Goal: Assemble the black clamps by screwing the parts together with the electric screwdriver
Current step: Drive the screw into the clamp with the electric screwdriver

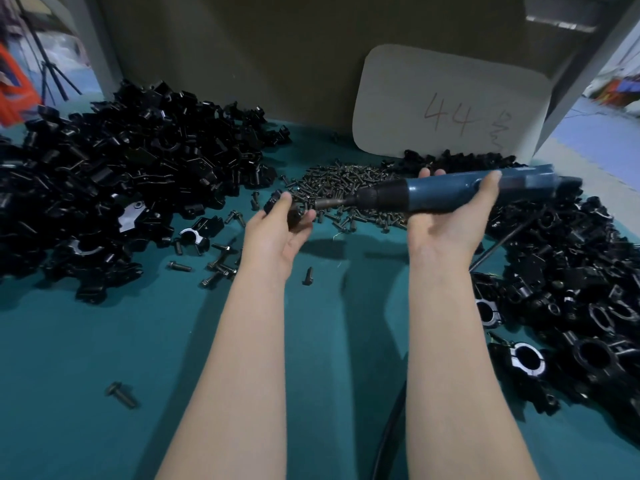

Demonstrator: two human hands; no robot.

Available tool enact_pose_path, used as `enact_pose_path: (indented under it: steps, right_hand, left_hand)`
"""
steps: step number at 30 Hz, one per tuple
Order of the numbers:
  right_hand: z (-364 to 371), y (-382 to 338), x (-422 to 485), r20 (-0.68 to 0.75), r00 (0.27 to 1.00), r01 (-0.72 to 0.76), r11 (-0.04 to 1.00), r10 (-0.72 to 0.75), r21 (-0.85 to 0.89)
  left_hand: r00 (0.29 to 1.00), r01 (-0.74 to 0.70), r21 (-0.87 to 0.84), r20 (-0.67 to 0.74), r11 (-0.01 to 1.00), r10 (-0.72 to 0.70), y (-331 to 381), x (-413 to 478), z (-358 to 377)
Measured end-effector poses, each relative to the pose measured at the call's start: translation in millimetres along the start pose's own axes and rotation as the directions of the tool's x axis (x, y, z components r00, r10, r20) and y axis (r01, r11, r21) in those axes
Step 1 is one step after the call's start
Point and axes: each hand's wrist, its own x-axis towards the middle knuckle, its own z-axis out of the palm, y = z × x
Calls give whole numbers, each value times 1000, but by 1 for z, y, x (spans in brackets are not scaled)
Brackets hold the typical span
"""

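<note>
Table [86, 358]: teal mat under my whole view; both forearms reach in from 6 o'clock.
Loose parts pile [114, 174]: black clamp halves heaped at 10 o'clock, the biggest mass I see.
Finished pile [571, 289]: black ring-shaped clamps that look assembled, banked from 3 to 4 o'clock.
Screw heap [346, 188]: dark screws at 12 o'clock, just beyond both hands.
Electric screwdriver [450, 195]: blue body held above the mat, its long axis running 3 to 9 o'clock, the nose a touch lower.
Right hand [446, 230]: palm up, thumb and fingers wrapped round the driver's body.
Left hand [277, 233]: palm up at 9 o'clock of the driver, thumb and fingers curled round the clamp.
Clamp [295, 219]: small black piece, mostly hidden in that grasp; I can't read its own axis.
Bit [325, 203]: points to 9 o'clock, straight at the clamp, its tip just beside the left fingers; whether it touches, I can't tell.
Coming move: I judge a short push toward 9 o'clock along the driver's axis seats the bit, the left hand being nearest the joint.
</note>
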Motion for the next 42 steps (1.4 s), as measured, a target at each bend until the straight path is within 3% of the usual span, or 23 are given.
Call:
enact_pose_path:
  steps: [7, 20, 26, 33, 42]
  right_hand:
    - [6, 6, -1, 47, 999, 20, 999, -17, -50]
    - [11, 17, -4, 115, 991, 90, 981, -71, -171]
    - [13, 24, -10, 143, 978, 177, 970, -154, -165]
    - [17, 33, -20, 247, 940, 294, 924, -234, -244]
    - [17, 35, -20, 257, 937, 302, 915, -235, -266]
  left_hand:
    - [1000, 21, 47, 11, 999, -21, -3, -1, 1]
    - [971, -187, 302, -89, 935, 223, -9, -1, 7]
    - [963, -210, 221, -122, 952, 241, -9, -3, 8]
    - [943, -235, 307, -159, 922, 293, -17, -4, 8]
    - [938, -249, 300, -161, 921, 306, -18, -3, 8]
